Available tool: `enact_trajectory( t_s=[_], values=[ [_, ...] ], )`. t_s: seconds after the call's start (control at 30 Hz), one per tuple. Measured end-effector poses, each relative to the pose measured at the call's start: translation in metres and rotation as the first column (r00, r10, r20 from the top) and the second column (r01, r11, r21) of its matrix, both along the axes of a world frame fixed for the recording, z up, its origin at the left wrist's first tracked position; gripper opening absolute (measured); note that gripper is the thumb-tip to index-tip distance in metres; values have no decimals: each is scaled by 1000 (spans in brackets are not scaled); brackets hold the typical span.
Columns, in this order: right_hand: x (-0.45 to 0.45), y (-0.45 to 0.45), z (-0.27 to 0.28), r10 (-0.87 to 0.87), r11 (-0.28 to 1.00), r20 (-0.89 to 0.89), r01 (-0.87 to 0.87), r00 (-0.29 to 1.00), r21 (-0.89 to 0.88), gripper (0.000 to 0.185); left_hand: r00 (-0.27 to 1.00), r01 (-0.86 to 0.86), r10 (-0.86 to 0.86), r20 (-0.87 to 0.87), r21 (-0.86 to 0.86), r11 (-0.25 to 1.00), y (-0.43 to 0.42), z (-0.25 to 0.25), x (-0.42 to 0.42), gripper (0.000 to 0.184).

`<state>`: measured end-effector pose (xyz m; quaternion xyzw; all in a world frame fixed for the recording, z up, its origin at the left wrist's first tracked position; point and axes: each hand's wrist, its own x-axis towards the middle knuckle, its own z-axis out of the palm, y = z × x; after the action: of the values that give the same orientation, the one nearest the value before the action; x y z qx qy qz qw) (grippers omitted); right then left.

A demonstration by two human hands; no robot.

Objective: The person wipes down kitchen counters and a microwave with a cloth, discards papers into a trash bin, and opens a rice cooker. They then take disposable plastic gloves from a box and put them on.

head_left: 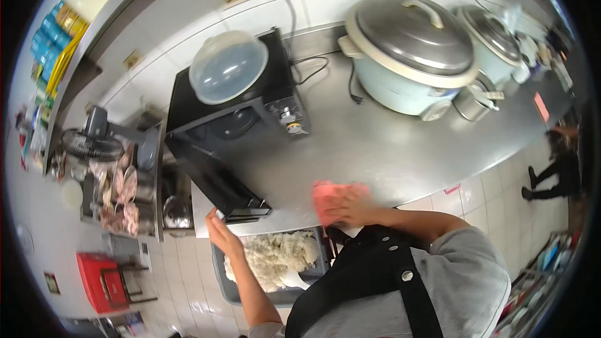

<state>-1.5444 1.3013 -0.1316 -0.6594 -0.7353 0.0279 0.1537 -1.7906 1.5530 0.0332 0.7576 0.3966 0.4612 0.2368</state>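
My right hand (pixel 352 207) lies over a pink cloth (pixel 324 200), pressing it on the steel counter (pixel 300 172) near its front edge; the hand is slightly blurred. At the outer edge of the microwave door (pixel 216 178), my left hand (pixel 223 233) has its fingers at the corner, seemingly gripping it. That door hangs open from the black microwave (pixel 188 103), and a dark round plate shows inside. A translucent plastic bowl-shaped cover (pixel 228 66) rests on top. Below the counter edge, a grey tub (pixel 228 289) holds cooked rice (pixel 272 256) and a white paddle (pixel 293 278).
A large rice cooker (pixel 400 81) and a smaller one (pixel 491 44) stand against the wall, beside a metal pot (pixel 472 103). Left are a fan (pixel 94 144) and metal trays of raw meat (pixel 125 188). Another person (pixel 557 163) is far right. A red chair (pixel 103 281) stands lower left.
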Motion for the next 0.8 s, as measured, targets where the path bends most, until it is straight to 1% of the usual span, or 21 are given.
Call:
enact_trajectory(
  t_s=[0.07, 0.1, 0.13, 0.17, 0.23, 0.3, 0.33, 0.4, 0.43, 0.47, 0.53, 0.6, 0.67, 0.73, 0.8],
  values=[
    [28, -44, 40, -210, 960, 28, 211, 977, -181, 44, 988, 133, -133, 74, -7, 991, -6, 0, 40, 34],
    [43, -64, 40, -258, 949, 33, 260, 966, -179, 44, 974, 210, -201, 99, -87, 974, -2, -3, 55, 30],
    [55, -87, 37, -366, 927, 15, 366, 930, -85, 44, 972, 218, -215, 90, -30, 975, -2, -2, 76, 28],
    [63, -109, 36, -472, 881, -7, 472, 881, 8, 44, 959, 268, -264, 103, -30, 963, 0, -3, 93, 27],
    [73, -134, 39, -597, 801, -21, 598, 802, 33, 44, 921, 376, -370, 121, -26, 926, 16, -9, 125, 25],
    [78, -147, 38, -680, 728, -40, 681, 732, 77, 44, 917, 371, -367, 159, 5, 929, 38, -23, 150, 25],
    [79, -151, 36, -702, 707, -39, 702, 711, 84, 44, 904, 398, -395, 163, 11, 917, 45, -25, 161, 25],
    [81, -154, 32, -680, 723, -58, 682, 731, 113, 44, 956, 291, -279, 93, -145, 946, 60, -25, 178, 25],
    [83, -155, 32, -672, 733, -29, 670, 740, 115, 44, 961, 269, -261, 93, -78, 960, 67, -29, 188, 25],
    [85, -158, 33, -675, 730, -27, 673, 737, 119, 44, 959, 273, -266, 97, -75, 959, 67, -27, 195, 25],
    [91, -165, 36, -595, 788, -81, 600, 800, 134, 44, 963, 228, -235, 130, 64, 971, 64, -25, 206, 23],
    [97, -174, 41, -579, 799, -77, 584, 812, 145, 44, 963, 218, -222, 155, 44, 975, 66, -25, 211, 24],
    [103, -185, 44, -529, 835, -121, 541, 840, 101, 43, 980, 162, -162, 111, 14, 987, 68, -23, 215, 23],
    [110, -194, 41, -524, 837, -130, 537, 841, 102, 43, 980, 162, -164, 112, 26, 986, 71, -27, 217, 23],
    [116, -201, 44, -478, 873, -141, 487, 867, 39, 42, 975, 135, -132, 177, -3, 991, 79, -36, 218, 24]
  ],
)
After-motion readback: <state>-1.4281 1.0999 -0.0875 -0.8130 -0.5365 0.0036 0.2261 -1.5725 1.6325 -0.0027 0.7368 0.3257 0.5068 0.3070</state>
